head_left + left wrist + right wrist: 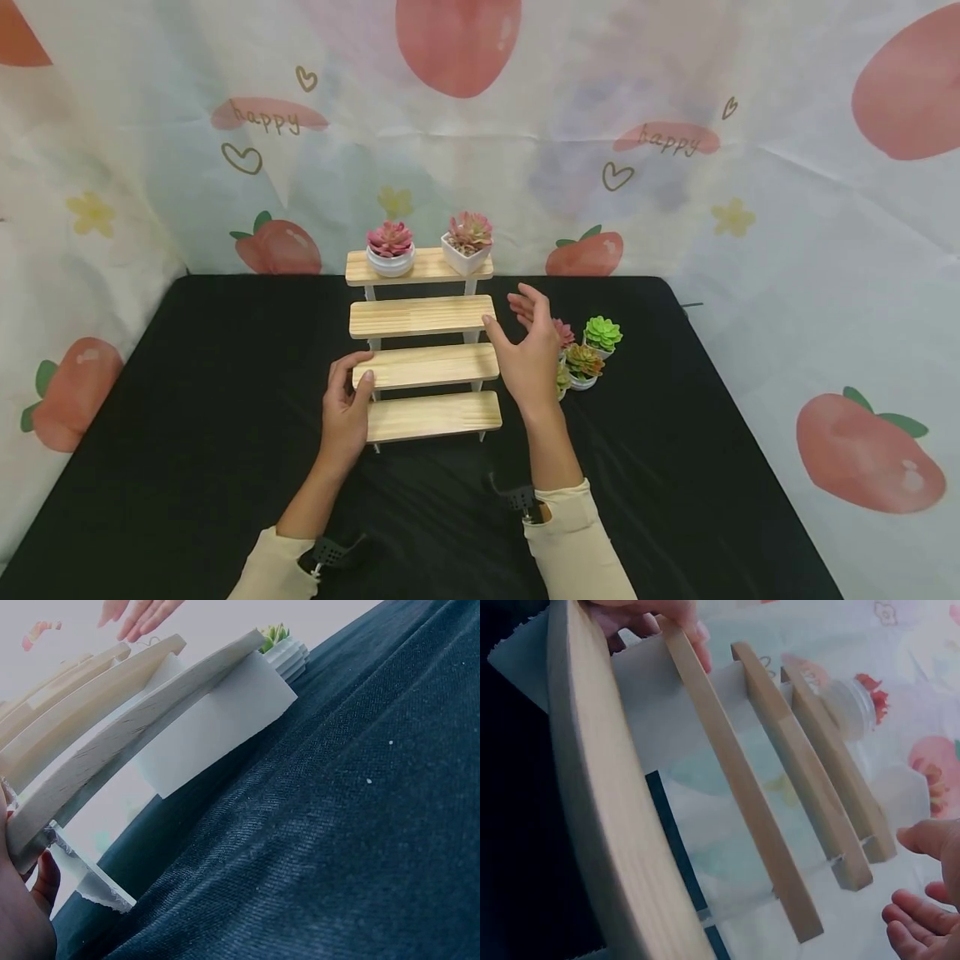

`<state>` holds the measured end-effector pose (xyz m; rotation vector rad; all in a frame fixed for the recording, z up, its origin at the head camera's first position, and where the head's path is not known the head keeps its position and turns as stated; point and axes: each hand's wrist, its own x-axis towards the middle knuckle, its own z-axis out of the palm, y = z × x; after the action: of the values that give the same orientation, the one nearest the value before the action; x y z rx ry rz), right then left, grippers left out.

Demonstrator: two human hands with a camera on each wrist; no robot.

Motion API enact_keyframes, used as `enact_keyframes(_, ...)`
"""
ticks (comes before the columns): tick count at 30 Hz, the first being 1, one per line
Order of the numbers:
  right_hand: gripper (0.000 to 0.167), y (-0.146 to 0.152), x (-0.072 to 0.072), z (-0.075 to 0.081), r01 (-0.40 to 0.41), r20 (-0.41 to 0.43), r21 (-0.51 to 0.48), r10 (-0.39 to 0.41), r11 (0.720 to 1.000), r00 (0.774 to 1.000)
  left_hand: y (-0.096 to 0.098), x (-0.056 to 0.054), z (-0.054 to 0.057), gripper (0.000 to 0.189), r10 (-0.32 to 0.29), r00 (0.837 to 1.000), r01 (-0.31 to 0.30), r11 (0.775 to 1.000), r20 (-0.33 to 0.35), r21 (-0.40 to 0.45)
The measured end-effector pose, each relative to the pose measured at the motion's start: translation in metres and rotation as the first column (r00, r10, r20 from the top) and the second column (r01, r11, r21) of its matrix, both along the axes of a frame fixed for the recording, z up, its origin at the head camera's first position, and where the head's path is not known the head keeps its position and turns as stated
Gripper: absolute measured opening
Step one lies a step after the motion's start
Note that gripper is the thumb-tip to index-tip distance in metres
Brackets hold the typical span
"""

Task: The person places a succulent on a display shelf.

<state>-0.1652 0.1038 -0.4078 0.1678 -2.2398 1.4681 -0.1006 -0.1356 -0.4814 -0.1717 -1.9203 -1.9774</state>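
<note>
A four-tier wooden display stand point(424, 367) with white supports stands on the black cloth. At its left side, my left hand point(347, 408) grips the end of the second board from the bottom, thumb in front and fingers behind; the right wrist view shows these fingers point(679, 615) at the board's end. My right hand point(531, 354) is held open beside the stand's right side, holding nothing, thumb near the end of a middle board. On the top board sit a pink-red succulent point(390, 242) in a round white pot and a pinkish one point(468, 237) in an angular white pot.
Right of the stand, partly behind my right hand, several potted succulents cluster on the cloth, among them a bright green one point(602, 333) and an orange-green one point(583, 362). A fruit-patterned curtain point(510, 192) hangs behind the black-covered table point(225, 433).
</note>
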Motion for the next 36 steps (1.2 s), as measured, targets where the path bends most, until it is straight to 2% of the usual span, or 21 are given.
enact_keyframes(8,0.048,0.01,0.008,-0.009,0.085,0.034,0.024,-0.086,0.996,0.996,-0.001,0.0,-0.001,0.03,-0.005,1.0,0.005,1.0,0.013,0.008)
enact_keyframes(19,0.045,0.03,0.016,-0.02,0.163,0.073,0.061,-0.167,0.985,0.983,0.0,0.001,0.002,0.029,0.015,1.0,-0.016,1.0,-0.009,-0.02)
enact_keyframes(32,0.046,0.048,0.018,-0.028,0.165,0.124,0.142,-0.183,0.976,0.975,0.0,0.001,0.003,0.03,0.003,1.0,-0.003,1.0,-0.001,-0.012)
enact_keyframes(36,0.048,0.052,0.019,-0.028,0.145,0.181,0.177,-0.177,0.973,0.967,0.0,0.001,0.003,0.03,0.006,1.0,-0.006,1.0,-0.006,-0.012)
